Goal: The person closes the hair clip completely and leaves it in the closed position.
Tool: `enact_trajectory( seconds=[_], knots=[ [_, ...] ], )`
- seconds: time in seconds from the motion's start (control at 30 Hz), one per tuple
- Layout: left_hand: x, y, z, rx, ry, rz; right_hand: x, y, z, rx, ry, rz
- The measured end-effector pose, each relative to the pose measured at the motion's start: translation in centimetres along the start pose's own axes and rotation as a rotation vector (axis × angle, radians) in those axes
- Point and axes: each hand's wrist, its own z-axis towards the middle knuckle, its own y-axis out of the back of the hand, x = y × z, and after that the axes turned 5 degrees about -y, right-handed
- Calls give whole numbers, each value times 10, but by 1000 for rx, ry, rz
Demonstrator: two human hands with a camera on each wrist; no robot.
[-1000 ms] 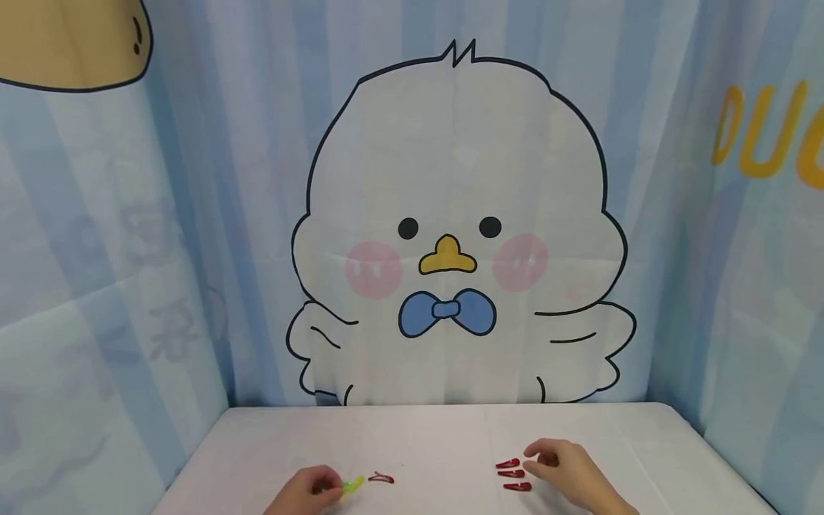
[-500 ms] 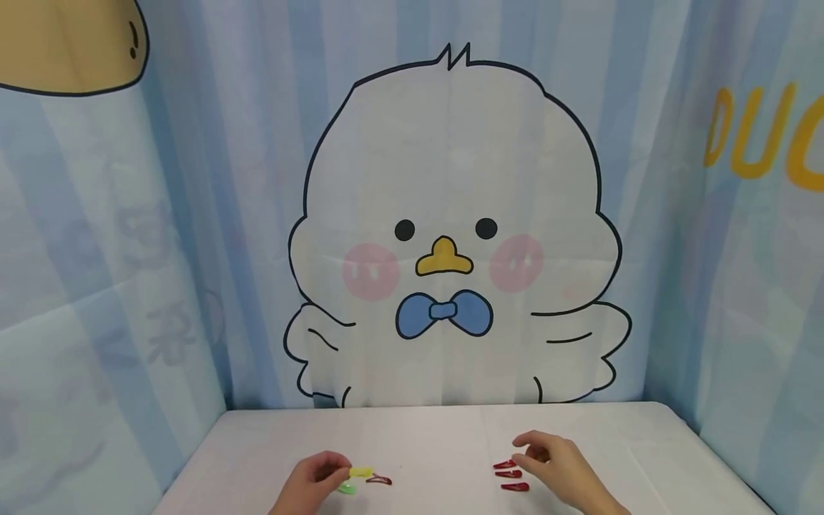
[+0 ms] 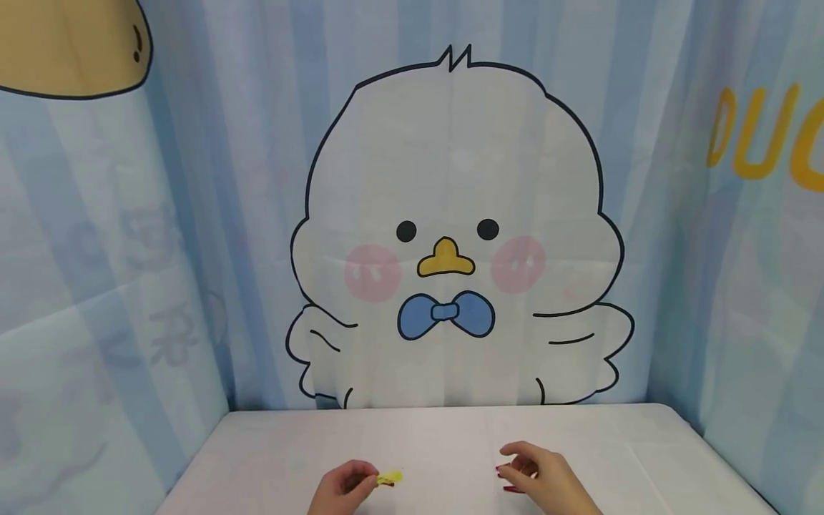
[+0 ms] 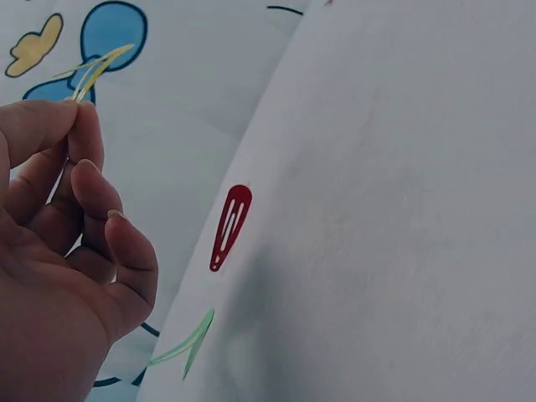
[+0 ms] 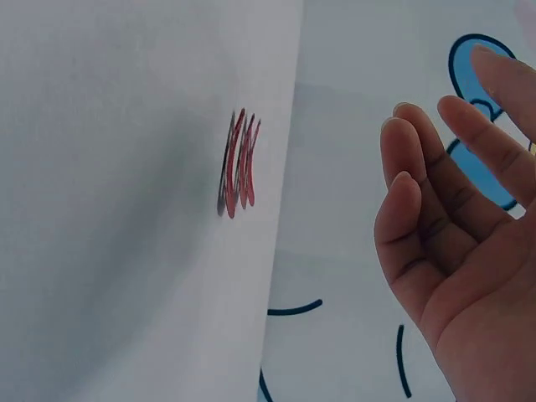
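Observation:
My left hand (image 3: 344, 488) pinches a yellow snap hair clip (image 3: 391, 476) between thumb and fingertips, held above the table. In the left wrist view its parts (image 4: 115, 57) stand splayed apart. Below that hand, a red hair clip (image 4: 241, 193) and a green hair clip (image 4: 201, 337) lie on the table; the green one's parts are spread too. The head view hides the green clip behind the hand. My right hand (image 3: 547, 478) hovers with loosely bent fingers, holding nothing. Beside it several red hair clips (image 5: 233, 172) lie in a close row, partly hidden in the head view.
The clips lie on a white tabletop (image 3: 444, 443). Behind it hangs a striped curtain (image 3: 450, 164) with a duck drawing, and more curtain encloses both sides.
My left hand has moved right with the yellow clip, over the red clip at left. The green clip has left the head view. My right hand has shifted left over the red row.

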Motion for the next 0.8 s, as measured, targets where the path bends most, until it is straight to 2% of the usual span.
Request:
enact_trajectory(
  seconds=[0.13, 0.43, 0.67, 0.8],
  knots=[
    [-2, -12, -1, 5, -5, -23, 2, -8, -3, 60, 76, 19],
    [-12, -33, -5, 15, -20, -84, 18, -27, -9, 69, 52, 55],
    [-18, -42, -8, 24, -30, -103, 26, -32, -13, 55, 83, 96],
    [-21, -48, -8, 39, -39, -121, 32, -36, -13, 76, 86, 146]
  ],
)
